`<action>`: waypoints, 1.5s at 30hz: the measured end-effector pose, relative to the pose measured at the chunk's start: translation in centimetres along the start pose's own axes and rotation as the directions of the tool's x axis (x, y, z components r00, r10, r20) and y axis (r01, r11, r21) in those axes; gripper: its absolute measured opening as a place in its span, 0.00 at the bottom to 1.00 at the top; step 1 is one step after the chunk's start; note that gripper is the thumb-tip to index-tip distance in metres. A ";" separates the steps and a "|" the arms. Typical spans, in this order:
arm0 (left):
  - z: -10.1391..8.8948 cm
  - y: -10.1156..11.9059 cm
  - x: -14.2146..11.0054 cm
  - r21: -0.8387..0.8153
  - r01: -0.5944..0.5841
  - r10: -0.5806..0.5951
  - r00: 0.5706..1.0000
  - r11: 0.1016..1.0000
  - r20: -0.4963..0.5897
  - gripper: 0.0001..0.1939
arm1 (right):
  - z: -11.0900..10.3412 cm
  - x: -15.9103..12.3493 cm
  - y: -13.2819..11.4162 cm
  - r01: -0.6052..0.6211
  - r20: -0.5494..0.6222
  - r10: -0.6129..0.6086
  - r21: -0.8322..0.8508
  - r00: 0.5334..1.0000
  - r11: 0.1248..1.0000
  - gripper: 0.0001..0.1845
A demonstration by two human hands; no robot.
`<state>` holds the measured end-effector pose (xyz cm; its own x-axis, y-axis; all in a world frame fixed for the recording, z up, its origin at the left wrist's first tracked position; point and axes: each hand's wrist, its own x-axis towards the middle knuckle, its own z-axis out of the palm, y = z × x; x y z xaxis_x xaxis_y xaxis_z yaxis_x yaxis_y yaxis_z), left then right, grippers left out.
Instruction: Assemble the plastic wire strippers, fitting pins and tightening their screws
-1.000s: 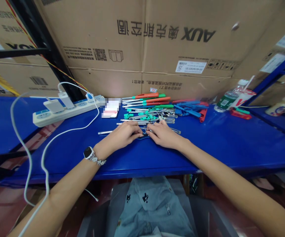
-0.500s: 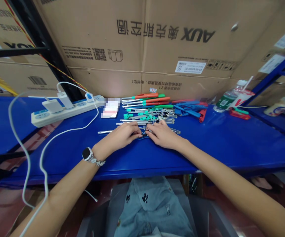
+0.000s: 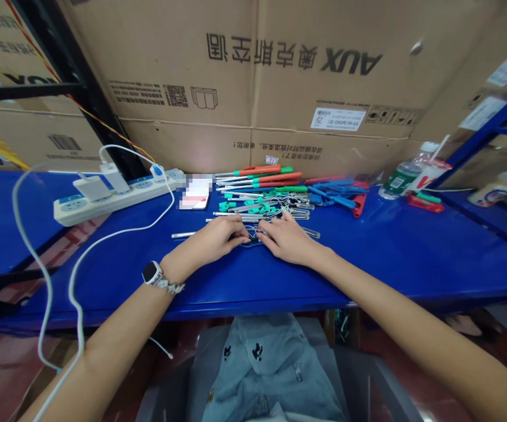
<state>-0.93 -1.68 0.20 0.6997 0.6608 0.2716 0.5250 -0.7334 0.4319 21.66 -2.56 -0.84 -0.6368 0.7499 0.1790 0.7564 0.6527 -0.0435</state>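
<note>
My left hand (image 3: 221, 237) is closed in a pinch on a small black piece (image 3: 254, 239) at the end of thin wires, low over the blue table (image 3: 253, 281). Close beside it, my right hand (image 3: 289, 240) has its fingers curled together at the same wires; what lies under the fingertips is hidden. A slim silver rod (image 3: 183, 235) shows left of my left hand. A clear-ended rod (image 3: 311, 232) sticks out beyond my right hand. Just behind the hands, several metal rods with teal clips (image 3: 259, 206) and loose wires lie in a heap.
Farther back lie orange handles (image 3: 259, 170) and blue and red plastic pieces (image 3: 336, 196). On the left are a white power strip (image 3: 123, 196) with cables and a phone (image 3: 197, 190). A bottle (image 3: 396, 179) and a cup (image 3: 435, 173) stand at right, before a large carton (image 3: 257, 88).
My left hand has shifted slightly left, leaving a little more of the wires and black piece visible between the hands. My right hand has hardly moved.
</note>
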 end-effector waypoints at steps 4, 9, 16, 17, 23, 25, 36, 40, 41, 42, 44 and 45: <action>0.2 -0.1 0.0 0.008 -0.005 0.005 1.000 1.000 0.010 0.09 | 0.1 0.0 0.1 0.007 -0.010 -0.007 0.025 1.000 1.000 0.15; 0.5 -0.4 -0.1 0.024 -0.005 0.005 1.000 1.000 0.012 0.10 | 0.0 -0.1 0.1 0.012 0.000 -0.012 0.066 1.000 0.998 0.12; 0.9 -0.3 -0.1 0.022 -0.072 0.073 0.997 0.997 -0.029 0.13 | 0.1 -0.1 0.1 0.016 -0.001 -0.016 0.064 1.000 0.998 0.12; 1.0 -0.2 -0.1 0.026 -0.078 0.078 0.996 0.997 -0.034 0.13 | 0.1 -0.1 0.1 0.014 0.001 -0.014 0.066 1.000 0.998 0.12; 1.7 0.2 0.1 0.010 -0.080 0.080 0.996 0.997 -0.049 0.13 | 0.6 -0.2 0.0 0.022 -0.011 -0.021 0.091 1.000 0.996 0.11; 1.9 0.3 0.0 0.040 -0.070 0.072 0.996 0.997 -0.058 0.13 | 0.8 -0.2 0.0 0.030 -0.029 -0.028 0.081 0.999 0.996 0.09; 1.7 2.3 -1.6 0.392 -0.047 0.075 0.996 0.919 -0.057 0.15 | 0.5 -0.3 -0.7 -0.005 -0.040 0.012 0.181 0.999 0.984 0.07; 2.2 3.0 -1.3 0.414 -0.004 0.031 0.998 0.910 -0.059 0.11 | 0.6 -0.3 -0.7 -0.013 -0.028 0.018 0.189 0.999 0.982 0.08; 2.3 3.1 -1.3 0.402 0.021 0.014 0.996 0.916 -0.086 0.11 | 0.6 -0.3 -0.7 -0.014 -0.025 0.020 0.196 0.999 0.981 0.08; 2.4 3.0 -1.3 0.389 0.051 -0.002 0.992 0.920 -0.124 0.11 | 0.6 -0.3 -0.8 -0.014 -0.025 0.020 0.205 0.999 0.979 0.08; 2.4 2.9 -1.5 0.366 0.097 -0.027 0.981 0.926 -0.193 0.11 | 0.6 -0.3 -0.8 -0.010 -0.030 0.017 0.225 0.999 0.974 0.08; 2.4 2.8 -1.5 0.358 0.108 -0.033 0.977 0.928 -0.209 0.11 | 0.6 -0.3 -0.9 -0.008 -0.030 0.016 0.232 0.999 0.973 0.08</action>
<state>0.64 -5.13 -1.08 0.5649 0.7038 0.4308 0.7360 -0.6658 0.1225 21.12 -3.32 -1.41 -0.6202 0.7565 0.2075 0.7063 0.6537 -0.2717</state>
